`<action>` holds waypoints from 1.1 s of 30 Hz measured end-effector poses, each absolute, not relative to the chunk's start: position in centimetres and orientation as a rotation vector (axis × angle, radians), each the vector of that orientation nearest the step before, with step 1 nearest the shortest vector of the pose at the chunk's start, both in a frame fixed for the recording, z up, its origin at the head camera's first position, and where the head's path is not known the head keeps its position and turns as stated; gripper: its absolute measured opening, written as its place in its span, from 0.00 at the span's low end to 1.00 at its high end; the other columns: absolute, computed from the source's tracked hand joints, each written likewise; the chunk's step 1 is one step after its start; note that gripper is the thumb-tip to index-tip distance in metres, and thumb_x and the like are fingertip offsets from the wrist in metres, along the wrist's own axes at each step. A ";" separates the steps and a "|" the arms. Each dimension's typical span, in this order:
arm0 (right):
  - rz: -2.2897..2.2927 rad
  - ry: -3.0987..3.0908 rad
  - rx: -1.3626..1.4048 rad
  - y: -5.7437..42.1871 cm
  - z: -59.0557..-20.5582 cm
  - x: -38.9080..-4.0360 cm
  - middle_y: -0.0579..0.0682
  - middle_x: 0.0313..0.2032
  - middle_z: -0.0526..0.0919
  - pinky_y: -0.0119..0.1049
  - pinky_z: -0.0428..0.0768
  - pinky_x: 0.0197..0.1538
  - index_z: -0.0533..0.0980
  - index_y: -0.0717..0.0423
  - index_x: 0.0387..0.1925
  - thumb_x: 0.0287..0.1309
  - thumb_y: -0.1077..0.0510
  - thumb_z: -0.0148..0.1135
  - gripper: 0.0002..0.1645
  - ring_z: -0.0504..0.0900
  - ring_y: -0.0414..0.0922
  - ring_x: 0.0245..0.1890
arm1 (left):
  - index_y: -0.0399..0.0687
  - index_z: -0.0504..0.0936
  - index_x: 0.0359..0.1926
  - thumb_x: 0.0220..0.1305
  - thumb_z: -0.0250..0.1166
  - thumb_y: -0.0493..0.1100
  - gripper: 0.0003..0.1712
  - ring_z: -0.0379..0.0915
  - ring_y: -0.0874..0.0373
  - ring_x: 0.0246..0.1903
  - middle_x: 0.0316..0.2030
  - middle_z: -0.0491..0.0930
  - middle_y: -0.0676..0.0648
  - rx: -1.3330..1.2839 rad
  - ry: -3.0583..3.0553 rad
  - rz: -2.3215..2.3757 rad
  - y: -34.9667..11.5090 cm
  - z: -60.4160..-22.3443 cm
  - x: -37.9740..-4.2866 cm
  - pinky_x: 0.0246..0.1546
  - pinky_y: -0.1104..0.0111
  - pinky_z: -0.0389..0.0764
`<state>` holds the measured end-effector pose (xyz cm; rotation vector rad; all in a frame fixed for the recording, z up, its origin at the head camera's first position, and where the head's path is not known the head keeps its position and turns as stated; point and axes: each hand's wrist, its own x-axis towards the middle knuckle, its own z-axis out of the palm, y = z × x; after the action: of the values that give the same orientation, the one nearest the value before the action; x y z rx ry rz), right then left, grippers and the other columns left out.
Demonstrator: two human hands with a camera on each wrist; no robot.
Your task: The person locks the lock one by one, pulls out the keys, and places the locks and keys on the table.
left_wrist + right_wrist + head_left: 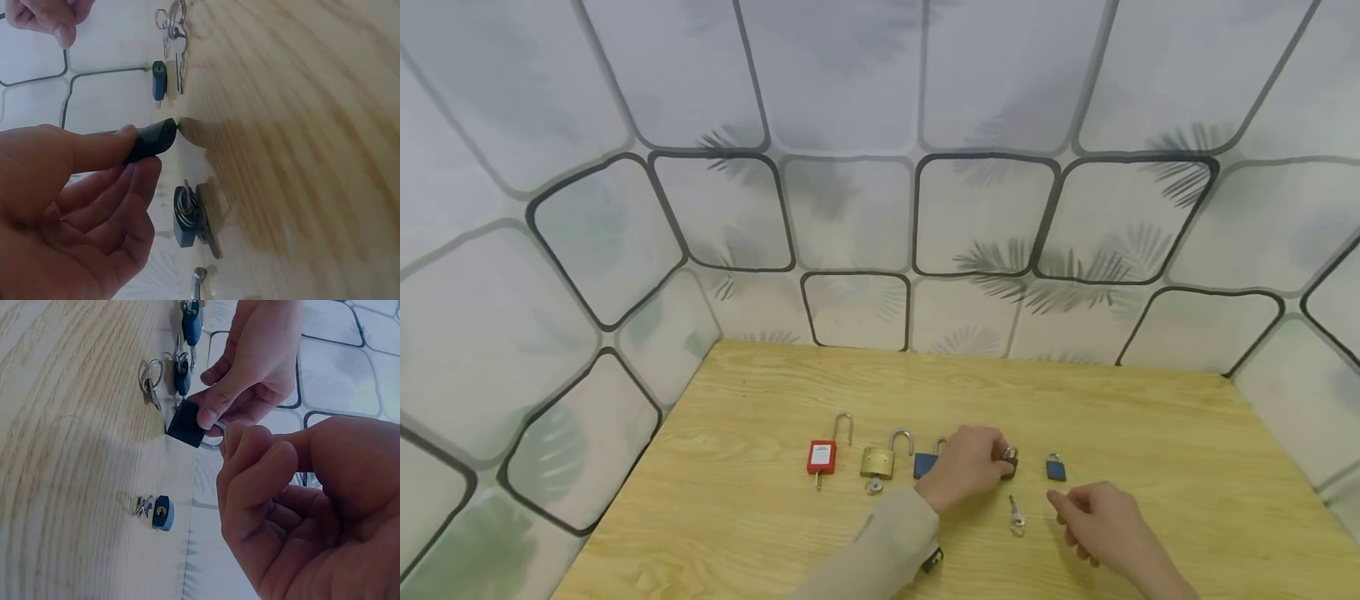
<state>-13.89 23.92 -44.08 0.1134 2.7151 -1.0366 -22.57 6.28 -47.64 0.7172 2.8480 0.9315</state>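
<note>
My left hand (966,467) grips a small black padlock (153,140) by its body between thumb and fingers, above the wooden table. Its metal shackle (212,436) points toward my right hand in the right wrist view. My right hand (1101,529) hovers to the right with loosely curled fingers, apart from the padlock in the head view; nothing shows in its grasp. A loose key on a ring (1017,517) lies between the hands, nearer me. Beyond the right fingertips stands a small blue padlock (1055,468). The left hand partly hides a larger blue padlock (925,462).
Farther left on the wooden table (737,517) lie a brass padlock (877,462) and a red padlock (822,457), both with raised shackles and keys inserted. A dark object (932,560) shows beside the left sleeve. Patterned fabric walls (857,217) border the table's back and sides.
</note>
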 end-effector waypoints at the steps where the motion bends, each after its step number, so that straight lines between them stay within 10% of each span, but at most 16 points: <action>1: -1.034 2.713 0.122 23.9 -44.0 -13.9 0.47 0.11 0.79 0.31 0.76 0.13 0.79 0.57 0.18 0.68 0.52 0.56 0.23 0.75 0.41 0.09 | 0.50 0.84 0.44 0.58 0.72 0.45 0.12 0.73 0.71 0.25 0.29 0.85 0.56 0.723 2.858 0.915 6.4 -47.7 -22.6 0.27 0.77 0.78; 11: -1.048 2.690 0.145 23.9 -44.1 -13.7 0.47 0.11 0.79 0.30 0.76 0.13 0.79 0.58 0.19 0.67 0.51 0.56 0.22 0.75 0.41 0.09 | 0.53 0.83 0.53 0.62 0.68 0.48 0.18 0.80 0.64 0.40 0.44 0.87 0.54 0.827 2.998 0.593 6.6 -48.0 -22.8 0.39 0.70 0.84; 27: -1.060 2.683 0.084 24.0 -44.2 -13.6 0.48 0.12 0.80 0.32 0.77 0.14 0.79 0.58 0.20 0.68 0.51 0.56 0.23 0.76 0.42 0.10 | 0.47 0.86 0.46 0.61 0.68 0.49 0.15 0.77 0.60 0.34 0.37 0.85 0.49 0.766 3.083 0.714 3.1 -47.4 -23.2 0.29 0.71 0.82; 33: -1.047 2.690 0.107 24.2 -44.3 -13.5 0.48 0.12 0.79 0.32 0.77 0.14 0.79 0.58 0.20 0.67 0.51 0.56 0.22 0.75 0.42 0.10 | 0.49 0.86 0.30 0.55 0.72 0.54 0.14 0.70 0.59 0.25 0.26 0.81 0.51 0.814 3.067 0.508 1.9 -47.4 -22.5 0.20 0.72 0.72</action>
<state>-13.49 24.23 -44.30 0.1071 2.6898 -1.0471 -22.54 1.95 -47.41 0.8137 3.0665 0.5078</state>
